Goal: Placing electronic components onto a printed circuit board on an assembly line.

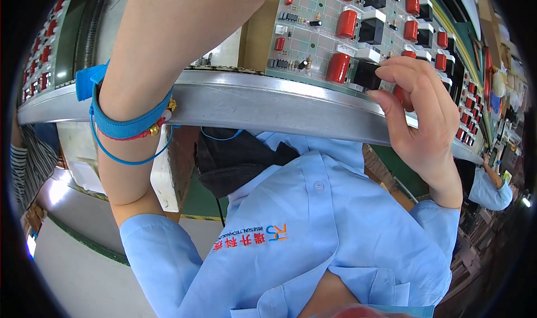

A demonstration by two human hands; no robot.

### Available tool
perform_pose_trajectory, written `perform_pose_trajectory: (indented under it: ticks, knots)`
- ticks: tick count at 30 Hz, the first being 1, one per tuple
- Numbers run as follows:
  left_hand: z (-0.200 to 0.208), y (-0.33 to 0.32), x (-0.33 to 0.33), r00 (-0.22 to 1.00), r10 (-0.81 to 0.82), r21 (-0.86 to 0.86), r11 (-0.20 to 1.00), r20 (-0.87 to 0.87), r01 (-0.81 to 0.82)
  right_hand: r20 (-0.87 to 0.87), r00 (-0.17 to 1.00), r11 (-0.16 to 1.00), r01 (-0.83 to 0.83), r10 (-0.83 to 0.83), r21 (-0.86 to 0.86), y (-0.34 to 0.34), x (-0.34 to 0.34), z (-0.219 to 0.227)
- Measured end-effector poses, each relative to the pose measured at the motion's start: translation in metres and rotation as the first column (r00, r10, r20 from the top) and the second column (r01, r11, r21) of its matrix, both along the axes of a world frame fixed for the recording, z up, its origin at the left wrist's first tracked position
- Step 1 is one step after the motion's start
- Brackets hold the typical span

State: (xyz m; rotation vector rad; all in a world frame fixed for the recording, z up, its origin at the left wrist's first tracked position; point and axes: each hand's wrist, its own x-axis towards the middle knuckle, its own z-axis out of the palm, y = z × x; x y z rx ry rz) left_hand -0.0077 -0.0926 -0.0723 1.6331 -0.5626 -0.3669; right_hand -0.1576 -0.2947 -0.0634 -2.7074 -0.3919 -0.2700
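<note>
A green circuit board panel (pixel 319 50) lies on the metal rail, filled with rows of components. My right hand (pixel 422 94) is at its near edge, thumb and forefinger curled against the right side of a black block-shaped component with a white top (pixel 366 75). This block stands in line with the others like it. Just left of it is a red cylindrical capacitor (pixel 338 67). My left forearm (pixel 162 44), with a blue wrist strap (pixel 131 122) on it, reaches past the upper edge; the left hand itself is out of the picture.
A grey metal rail (pixel 268 101) crosses in front of my body. More boards with red parts (pixel 47 44) lie at the far left, others (pixel 467 111) at the right. A person in a light blue sleeve (pixel 489 189) is at the right, another in striped clothing (pixel 33 161) at the left.
</note>
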Motion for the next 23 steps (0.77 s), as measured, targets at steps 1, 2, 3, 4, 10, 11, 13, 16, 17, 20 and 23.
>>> perform_pose_trajectory:
  ticks: [1, 2, 3, 4, 10, 11, 13, 16, 17, 20, 23]
  knots:
    - [-0.004, 0.000, 0.002, 1.000, -0.005, -0.019, 1.000, -0.008, 0.004, -0.002, 1.000, 1.000, -0.002, 0.002, -0.001, 0.000, 0.000, 0.001]
    - [-0.007, 0.000, 0.002, 1.000, -0.009, -0.038, 0.999, -0.016, 0.009, -0.006, 1.000, 1.000, -0.002, 0.002, -0.009, 0.001, 0.000, 0.002]
    - [-0.011, 0.000, 0.003, 1.000, -0.015, -0.058, 0.998, -0.023, 0.014, -0.009, 1.000, 1.000, -0.001, 0.001, -0.018, 0.001, 0.000, 0.002]
    - [-0.013, -0.003, 0.001, 0.999, -0.022, -0.078, 0.997, -0.031, 0.019, -0.011, 1.000, 1.000, -0.001, 0.001, -0.020, 0.000, 0.000, 0.002]
    - [-0.035, -0.003, 0.013, 0.996, -0.066, -0.192, 0.980, -0.066, 0.052, -0.043, 0.998, 0.996, -0.057, 0.054, -0.065, 0.000, 0.004, 0.005]
    - [-0.038, -0.003, 0.016, 0.995, -0.072, -0.208, 0.977, -0.069, 0.056, -0.049, 0.995, 0.989, -0.094, 0.089, -0.117, -0.001, 0.006, 0.008]
    - [-0.040, -0.005, 0.019, 0.996, -0.067, -0.231, 0.972, -0.065, 0.051, -0.043, 0.989, 0.976, -0.145, 0.140, -0.162, 0.000, 0.008, 0.016]
    - [-0.023, -0.005, 0.026, 0.998, -0.053, -0.233, 0.971, -0.019, 0.047, 0.009, 0.986, 0.981, -0.163, 0.165, -0.109, 0.006, 0.014, 0.027]
    - [-0.013, -0.004, 0.022, 0.956, -0.149, -0.458, 0.852, 0.251, 0.253, 0.040, 0.966, 0.964, -0.250, 0.254, -0.089, 0.010, 0.021, 0.025]
    - [-0.006, 0.006, 0.019, 0.978, -0.106, -0.406, 0.913, -0.179, 0.025, 0.176, 0.893, 0.910, -0.409, 0.415, -0.067, 0.041, 0.045, 0.016]
    - [-0.009, 0.040, 0.040, 0.989, 0.052, -0.296, 0.951, -0.137, -0.091, 0.032, 0.922, 0.920, -0.381, 0.386, -0.092, 0.065, 0.062, 0.025]
